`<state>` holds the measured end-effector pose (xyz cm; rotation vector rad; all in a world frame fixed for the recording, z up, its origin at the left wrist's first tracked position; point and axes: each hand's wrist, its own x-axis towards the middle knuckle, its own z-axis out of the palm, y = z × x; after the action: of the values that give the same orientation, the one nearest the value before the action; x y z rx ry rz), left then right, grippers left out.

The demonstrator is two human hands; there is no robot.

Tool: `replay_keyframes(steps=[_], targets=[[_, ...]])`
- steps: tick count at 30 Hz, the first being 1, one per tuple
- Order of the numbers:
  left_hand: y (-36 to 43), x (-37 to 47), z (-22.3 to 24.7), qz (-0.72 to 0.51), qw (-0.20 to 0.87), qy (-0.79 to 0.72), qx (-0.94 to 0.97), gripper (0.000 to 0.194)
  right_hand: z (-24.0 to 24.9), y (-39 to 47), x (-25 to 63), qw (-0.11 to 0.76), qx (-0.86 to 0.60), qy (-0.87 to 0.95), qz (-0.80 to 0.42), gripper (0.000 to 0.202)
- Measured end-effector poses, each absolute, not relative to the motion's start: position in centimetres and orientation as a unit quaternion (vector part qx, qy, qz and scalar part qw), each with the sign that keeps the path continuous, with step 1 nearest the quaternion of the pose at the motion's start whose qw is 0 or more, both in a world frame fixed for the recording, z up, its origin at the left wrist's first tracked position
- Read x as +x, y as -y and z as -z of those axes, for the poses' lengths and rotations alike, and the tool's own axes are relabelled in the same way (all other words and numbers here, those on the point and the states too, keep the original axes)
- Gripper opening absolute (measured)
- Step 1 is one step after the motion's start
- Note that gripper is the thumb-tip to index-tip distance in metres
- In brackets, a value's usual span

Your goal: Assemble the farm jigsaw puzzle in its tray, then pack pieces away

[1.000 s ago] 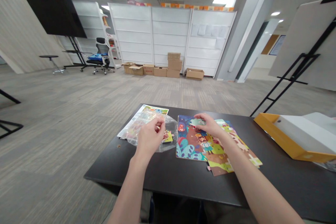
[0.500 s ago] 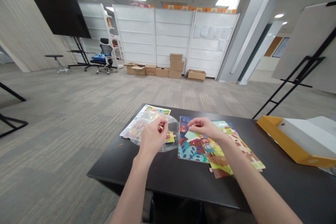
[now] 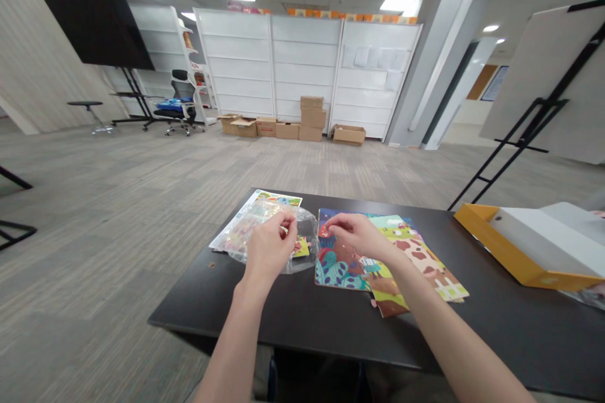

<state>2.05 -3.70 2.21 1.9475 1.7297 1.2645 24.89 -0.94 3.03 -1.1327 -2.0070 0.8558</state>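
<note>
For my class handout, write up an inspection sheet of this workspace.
Surface: black table, partly covered.
Work items: brown-spotted puzzle picture overlapping a blue-edged picture board; clear plastic bag; yellow puzzle piece beside the left fingertips.
Clutter: printed sheet partly under the bag; open orange-and-white box.
Hands: left hand at the bag, right hand over the board; grips unclear.
Cables: nothing seen on the table.
Surroundings: white shelving, cardboard boxes, black screen.

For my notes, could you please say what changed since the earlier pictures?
The right hand moved left over the puzzle; its pale piece is now out of sight, so release is unclear. The left hand, plastic bag and yellow box stayed put.
</note>
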Motion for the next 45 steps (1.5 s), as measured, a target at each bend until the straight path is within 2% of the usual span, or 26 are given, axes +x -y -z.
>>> replay_keyframes(steps=[4,7,11,15,19,23,30,36,41,45], targets=[[4.6,2.5,-3.4,-0.402,0.063,-0.595,0.693,0.016,-5.9,2.0,30.6,0.349,-0.510,0.737,-0.274,0.023],[5.9,3.5,-4.9,-0.409,-0.001,-0.548,0.730,0.024,-5.7,3.5,34.4,0.302,-0.602,0.705,-0.225,0.024],[7.8,7.2,-5.6,-0.409,0.038,-0.437,0.800,0.021,-2.9,5.0,37.6,0.225,-0.693,0.657,-0.191,0.023],[9.0,12.4,-3.5,-0.247,0.079,-0.352,0.899,0.020,-0.7,5.4,38.4,0.241,-0.676,0.673,-0.176,0.024],[9.4,15.6,-1.3,-0.168,0.089,-0.325,0.926,0.032,-1.0,5.7,38.2,0.278,-0.666,0.668,-0.183,0.021],[9.6,16.2,-0.8,-0.144,0.086,-0.329,0.929,0.038,-1.3,6.1,38.2,0.287,-0.653,0.667,-0.217,0.023],[9.2,15.0,-1.3,-0.111,0.058,-0.351,0.928,0.018,-1.6,6.7,37.5,0.259,-0.643,0.680,-0.239,0.024],[7.6,12.6,-1.3,-0.128,0.088,-0.376,0.913,0.028,-2.0,7.3,36.4,0.233,-0.589,0.719,-0.287,0.022],[6.9,12.1,-1.3,-0.126,0.113,-0.381,0.909,0.041,-1.4,8.0,36.0,0.178,-0.599,0.728,-0.282,0.037],[7.0,12.4,-1.5,-0.110,0.111,-0.379,0.912,0.036,-1.4,8.3,35.8,0.163,-0.605,0.729,-0.275,0.047]])
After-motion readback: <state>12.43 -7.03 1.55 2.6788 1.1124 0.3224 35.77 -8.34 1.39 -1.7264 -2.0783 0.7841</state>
